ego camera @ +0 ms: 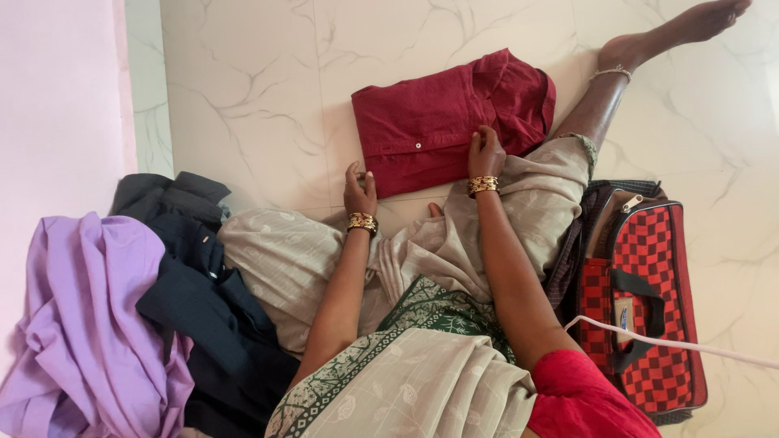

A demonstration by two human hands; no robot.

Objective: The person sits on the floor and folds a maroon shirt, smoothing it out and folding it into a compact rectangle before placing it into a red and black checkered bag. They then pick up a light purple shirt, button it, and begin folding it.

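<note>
Folded flat on the white marble floor [243, 97], a dark red shirt [442, 113] lay in the upper middle of the frame, its button placket running across it and its collar end bunched toward the right. The person sat on the floor with both arms stretched toward it. The left hand [359, 192] was at the shirt's lower left corner, fingers curled and pinching the edge of the cloth there. The right hand [485, 154] rested on the lower edge of the shirt, further right, knuckles up and fingers bent down onto the fabric; whether it gripped the cloth or only pressed it I could not tell. Each wrist carried gold bangles [363, 221].

A beige patterned sari [422, 381] with a dark green border covered the lap and knees, filling the lower centre of the frame, and a red sleeve [580, 397] showed at the bottom right. One bare leg ran out to the upper right corner, a thin anklet [610, 73] at the ankle.

On the left side of the frame lay a heap of clothes: a lilac garment [81, 324] nearest the pink wall [57, 97], and dark navy garments [203, 300] between it and the person's knee, touching the sari. On the right, just beside the person's thigh, stood a red and black checked travel bag [657, 292] with black handles, its top zip open. A white cord [690, 345] crossed over the bag toward the right edge.
</note>
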